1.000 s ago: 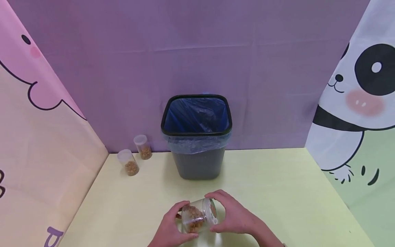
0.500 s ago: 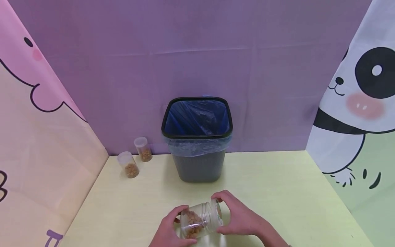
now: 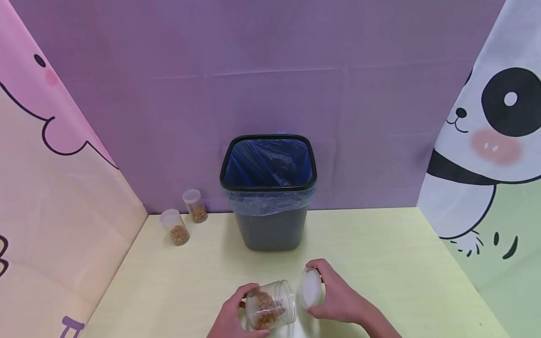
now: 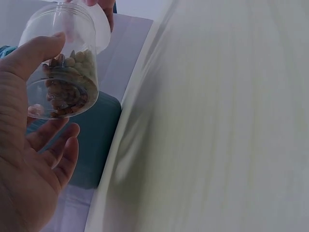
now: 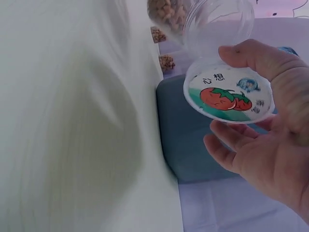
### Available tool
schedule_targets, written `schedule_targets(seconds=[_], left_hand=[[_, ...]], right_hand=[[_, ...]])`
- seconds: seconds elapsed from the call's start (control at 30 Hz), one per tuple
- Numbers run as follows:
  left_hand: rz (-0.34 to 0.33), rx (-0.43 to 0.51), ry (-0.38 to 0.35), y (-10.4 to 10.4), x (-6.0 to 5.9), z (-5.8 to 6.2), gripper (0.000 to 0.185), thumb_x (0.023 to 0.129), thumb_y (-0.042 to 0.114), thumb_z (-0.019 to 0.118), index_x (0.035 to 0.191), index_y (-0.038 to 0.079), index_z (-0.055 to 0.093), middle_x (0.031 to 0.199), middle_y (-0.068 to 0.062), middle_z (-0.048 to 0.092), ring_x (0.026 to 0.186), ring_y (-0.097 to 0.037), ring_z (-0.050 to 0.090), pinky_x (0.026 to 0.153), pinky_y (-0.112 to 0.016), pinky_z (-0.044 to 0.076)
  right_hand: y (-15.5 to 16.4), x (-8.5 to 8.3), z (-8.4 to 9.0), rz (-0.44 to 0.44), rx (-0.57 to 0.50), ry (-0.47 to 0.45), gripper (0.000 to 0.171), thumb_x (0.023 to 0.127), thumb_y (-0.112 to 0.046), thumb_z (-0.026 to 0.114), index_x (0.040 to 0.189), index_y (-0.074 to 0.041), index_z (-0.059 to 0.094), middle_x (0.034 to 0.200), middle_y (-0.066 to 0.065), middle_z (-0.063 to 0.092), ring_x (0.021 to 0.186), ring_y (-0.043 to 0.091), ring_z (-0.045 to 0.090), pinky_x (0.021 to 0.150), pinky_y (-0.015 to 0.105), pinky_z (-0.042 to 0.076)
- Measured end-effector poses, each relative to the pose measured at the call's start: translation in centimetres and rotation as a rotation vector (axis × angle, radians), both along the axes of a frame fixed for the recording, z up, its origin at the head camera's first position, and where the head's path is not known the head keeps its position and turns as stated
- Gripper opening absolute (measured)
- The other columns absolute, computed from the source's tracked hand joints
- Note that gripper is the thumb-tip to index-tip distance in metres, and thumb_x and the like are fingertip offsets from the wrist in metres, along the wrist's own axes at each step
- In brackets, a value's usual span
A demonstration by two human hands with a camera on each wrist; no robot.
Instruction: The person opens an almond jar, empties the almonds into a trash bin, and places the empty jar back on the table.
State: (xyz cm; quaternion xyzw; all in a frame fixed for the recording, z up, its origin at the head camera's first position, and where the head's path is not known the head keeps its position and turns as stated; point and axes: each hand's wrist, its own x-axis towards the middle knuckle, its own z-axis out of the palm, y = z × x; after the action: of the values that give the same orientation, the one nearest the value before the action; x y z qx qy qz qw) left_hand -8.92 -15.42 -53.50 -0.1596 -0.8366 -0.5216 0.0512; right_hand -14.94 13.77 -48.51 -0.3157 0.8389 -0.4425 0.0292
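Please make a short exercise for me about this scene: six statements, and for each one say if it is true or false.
1. The left hand holds a jar with small pieces inside. True.
2. The right hand holds a lid. True.
3. The jar is upright. False: it is tilted sideways.
4. Two small containers stand left of the bin. True.
5. The bin has no bag. False: a bag lines it.
6. Both small containers are empty. False: each holds brown pieces.

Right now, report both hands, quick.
Left hand: holding the tilted, uncapped jar.
Right hand: holding the round lid.
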Motion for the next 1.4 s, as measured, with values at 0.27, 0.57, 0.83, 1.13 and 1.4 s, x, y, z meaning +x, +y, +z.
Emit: schedule_targets(seconds=[0.27, 0.57, 0.83, 1.13, 1.4], left_hand=[[0.032, -0.004, -0.063, -0.9, 0.5, 0.4, 0.088, 0.064, 0.033, 0.092, 0.135, 0.008, 0.047, 0.122, -0.002, 0.057, 0.091, -0.014, 0.060, 0.074, -0.028, 0.052], [0.047, 0.018, -0.059, -1.0, 0.6, 0.2, 0.090, 0.062, 0.035, 0.093, 0.135, 0.009, 0.049, 0.124, 0.000, 0.058, 0.098, -0.012, 0.059, 0.077, -0.030, 0.052], [0.040, 0.051, -0.032, -0.2, 0.0, 0.6, 0.084, 0.060, 0.028, 0.095, 0.132, 0.019, 0.052, 0.121, 0.010, 0.058, 0.100, -0.012, 0.058, 0.080, -0.031, 0.050], [0.043, 0.041, -0.041, 0.1, 0.4, 0.6, 0.085, 0.060, 0.025, 0.095, 0.132, 0.015, 0.051, 0.121, 0.009, 0.058, 0.097, -0.012, 0.058, 0.078, -0.030, 0.051], [0.038, 0.068, -0.059, 0.0, 0.5, 0.6, 0.084, 0.061, 0.023, 0.094, 0.133, 0.015, 0.051, 0.122, 0.008, 0.058, 0.095, -0.014, 0.059, 0.078, -0.031, 0.051]], right_hand=[[0.1, -0.5, 0.1, -0.097, 0.018, 0.060, 0.087, 0.056, -0.006, 0.086, 0.130, -0.005, 0.040, 0.123, 0.003, 0.051, 0.105, 0.017, 0.053, 0.087, 0.034, 0.048], [0.1, -0.6, 0.1, -0.245, 0.039, 0.031, 0.086, 0.052, -0.008, 0.088, 0.127, -0.007, 0.046, 0.116, 0.003, 0.055, 0.100, 0.019, 0.056, 0.082, 0.039, 0.050], [1.0, -0.4, 0.2, -0.374, 0.084, 0.009, 0.091, 0.052, -0.011, 0.090, 0.132, -0.002, 0.047, 0.123, 0.007, 0.058, 0.105, 0.024, 0.057, 0.087, 0.044, 0.049], [1.8, -0.3, 0.1, -0.446, 0.085, -0.044, 0.083, 0.058, -0.020, 0.090, 0.127, -0.005, 0.047, 0.117, 0.010, 0.059, 0.095, 0.024, 0.060, 0.077, 0.039, 0.051], [2.7, -0.7, -0.3, -0.467, 0.084, -0.007, 0.081, 0.068, -0.033, 0.086, 0.131, -0.001, 0.048, 0.120, 0.011, 0.061, 0.100, 0.028, 0.059, 0.077, 0.041, 0.050]])
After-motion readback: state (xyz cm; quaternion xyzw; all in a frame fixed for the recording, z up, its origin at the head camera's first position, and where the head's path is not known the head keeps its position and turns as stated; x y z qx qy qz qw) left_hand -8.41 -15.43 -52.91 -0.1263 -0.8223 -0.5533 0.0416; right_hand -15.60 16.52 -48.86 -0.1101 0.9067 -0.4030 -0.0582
